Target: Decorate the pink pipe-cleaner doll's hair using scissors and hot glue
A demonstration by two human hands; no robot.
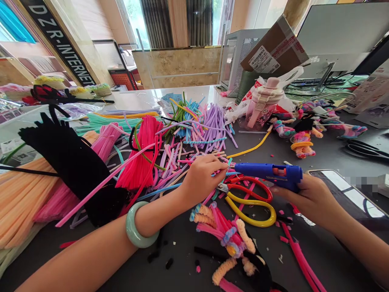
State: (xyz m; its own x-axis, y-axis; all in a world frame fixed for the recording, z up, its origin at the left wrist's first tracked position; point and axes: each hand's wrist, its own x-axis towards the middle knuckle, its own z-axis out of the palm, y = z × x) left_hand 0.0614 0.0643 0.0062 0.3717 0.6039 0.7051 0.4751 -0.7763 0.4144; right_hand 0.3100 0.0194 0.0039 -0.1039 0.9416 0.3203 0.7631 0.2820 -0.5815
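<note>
My right hand [306, 194] grips a blue glue gun [272, 173] whose nozzle points left at my left hand [202, 174]. The fingers of that hand are pinched on a small piece of pipe cleaner right at the nozzle tip; the piece is too small to name its colour surely. A pale green bangle [136, 232] circles my left wrist. Below the hands lie red-and-yellow scissors [251, 202] and a half-made pipe-cleaner figure [227, 239] in pink, blue and peach.
Heaps of pipe cleaners [139, 154] in pink, black, peach, purple and green cover the dark table's left and middle. Finished figures [299, 136], a pink bottle [263, 101], black scissors [366, 149], a phone [346, 190], a cardboard box and a monitor stand at right.
</note>
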